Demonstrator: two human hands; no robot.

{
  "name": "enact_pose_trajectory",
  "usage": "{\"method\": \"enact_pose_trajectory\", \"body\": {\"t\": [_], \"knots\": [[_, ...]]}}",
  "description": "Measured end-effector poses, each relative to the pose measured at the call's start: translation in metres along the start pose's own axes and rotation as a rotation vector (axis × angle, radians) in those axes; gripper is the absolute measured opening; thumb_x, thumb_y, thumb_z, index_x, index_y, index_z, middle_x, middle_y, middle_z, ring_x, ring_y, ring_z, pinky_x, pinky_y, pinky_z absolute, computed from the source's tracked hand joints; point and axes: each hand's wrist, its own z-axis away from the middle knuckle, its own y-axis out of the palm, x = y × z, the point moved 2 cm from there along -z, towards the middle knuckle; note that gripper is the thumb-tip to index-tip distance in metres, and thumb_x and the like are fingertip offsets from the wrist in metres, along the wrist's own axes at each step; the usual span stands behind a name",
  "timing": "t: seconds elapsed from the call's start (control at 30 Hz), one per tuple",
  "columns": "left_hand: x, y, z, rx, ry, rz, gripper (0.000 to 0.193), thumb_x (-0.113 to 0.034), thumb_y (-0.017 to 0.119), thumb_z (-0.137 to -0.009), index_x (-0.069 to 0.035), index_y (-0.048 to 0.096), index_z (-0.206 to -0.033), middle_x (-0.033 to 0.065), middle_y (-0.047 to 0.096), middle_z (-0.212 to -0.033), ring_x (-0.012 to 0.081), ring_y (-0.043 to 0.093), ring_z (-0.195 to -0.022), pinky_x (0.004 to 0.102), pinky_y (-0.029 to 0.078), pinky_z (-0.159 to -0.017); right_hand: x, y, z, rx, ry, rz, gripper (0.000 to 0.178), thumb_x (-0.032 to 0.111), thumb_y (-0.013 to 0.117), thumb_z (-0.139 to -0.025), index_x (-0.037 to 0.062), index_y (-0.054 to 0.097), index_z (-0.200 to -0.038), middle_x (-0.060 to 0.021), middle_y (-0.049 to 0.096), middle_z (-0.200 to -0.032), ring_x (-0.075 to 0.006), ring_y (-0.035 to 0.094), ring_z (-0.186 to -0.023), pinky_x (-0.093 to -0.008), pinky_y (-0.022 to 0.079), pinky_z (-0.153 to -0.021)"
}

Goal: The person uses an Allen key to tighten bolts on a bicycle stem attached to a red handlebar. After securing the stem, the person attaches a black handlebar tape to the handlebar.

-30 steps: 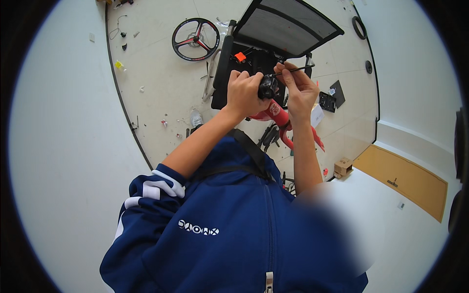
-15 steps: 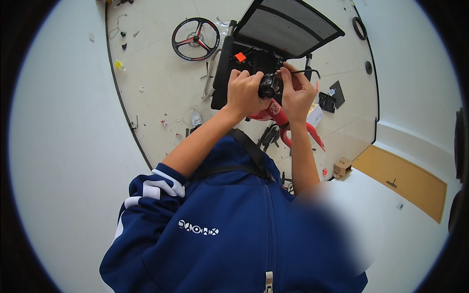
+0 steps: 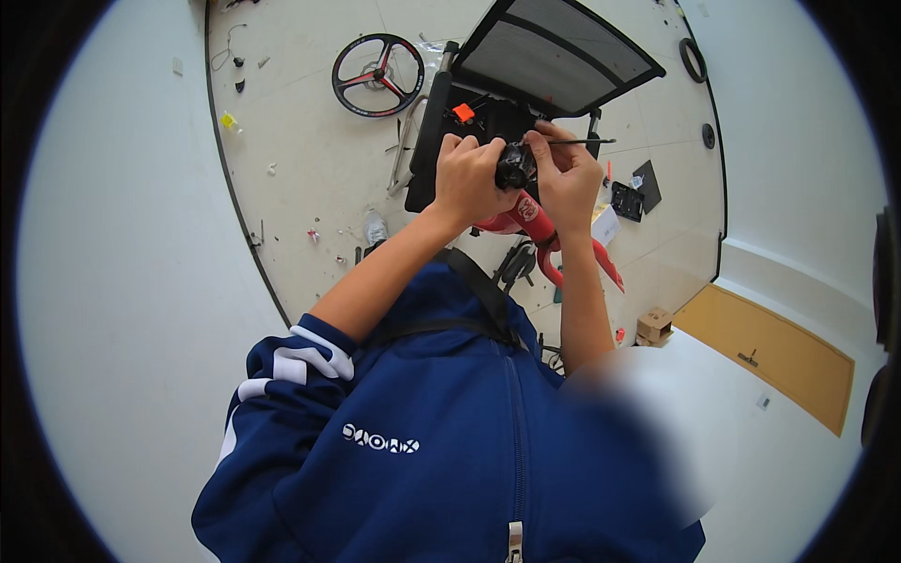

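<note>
My left hand [image 3: 466, 178] is closed around a black part [image 3: 513, 167] that looks like a bicycle stem, above a red bicycle frame [image 3: 531, 216]. On the other side of it, my right hand [image 3: 569, 186] pinches a black L-shaped hex key [image 3: 591, 142] between thumb and fingers. The long arm of the key sticks out to the right. Its inner end points at the stem, but my fingers hide whether it sits in a bolt. A red fork [image 3: 605, 263] shows to the right of my right forearm.
Beyond my hands stands a black mesh chair [image 3: 554, 58], an orange piece [image 3: 463, 114] on its seat. A spoked wheel [image 3: 378, 75] lies on the floor at far left of it. To the right are an open black tool case [image 3: 627, 201] and a cardboard box [image 3: 654, 325].
The hex key has turned about its long arm: its bent end pointed down before and now looks nearly in line. My right fingers shifted slightly; my left hand kept its hold.
</note>
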Motion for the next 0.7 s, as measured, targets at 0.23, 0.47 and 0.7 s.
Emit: {"method": "enact_pose_trajectory", "body": {"t": [0.23, 0.47, 0.7], "knots": [[0.001, 0.001, 0.0, 0.006, -0.005, 0.0, 0.032, -0.026, 0.078, -0.056, -0.01, 0.057, -0.074, 0.0044, 0.06, -0.06, 0.025, 0.053, -0.059, 0.0368, 0.038, -0.066, 0.009, -0.005, -0.005, 0.045, -0.142, 0.244, 0.016, 0.013, 0.075, -0.089, -0.0025, 0.073, -0.089, -0.0113, 0.073, -0.083, -0.0163, 0.071, -0.073, -0.0282, 0.053, -0.067], [0.001, 0.003, -0.001, -0.003, -0.001, -0.002, 0.032, -0.029, 0.079, -0.06, -0.011, 0.056, -0.072, 0.0047, 0.06, -0.06, 0.0249, 0.053, -0.059, 0.0372, 0.038, -0.066, 0.003, -0.009, -0.011, 0.151, -0.049, -0.026, 0.008, 0.005, 0.072, -0.089, -0.0032, 0.072, -0.091, -0.0093, 0.073, -0.086, -0.0132, 0.069, -0.077, -0.0252, 0.054, -0.07], [0.0, 0.003, -0.001, 0.0, -0.003, -0.001, 0.032, -0.028, 0.079, -0.06, -0.011, 0.056, -0.071, 0.0045, 0.059, -0.059, 0.0246, 0.053, -0.058, 0.037, 0.037, -0.065, 0.006, -0.007, -0.009, 0.098, 0.008, 0.0, 0.011, 0.008, 0.075, -0.088, -0.0031, 0.072, -0.089, -0.008, 0.071, -0.08, -0.0132, 0.068, -0.074, -0.0252, 0.053, -0.068]]}}
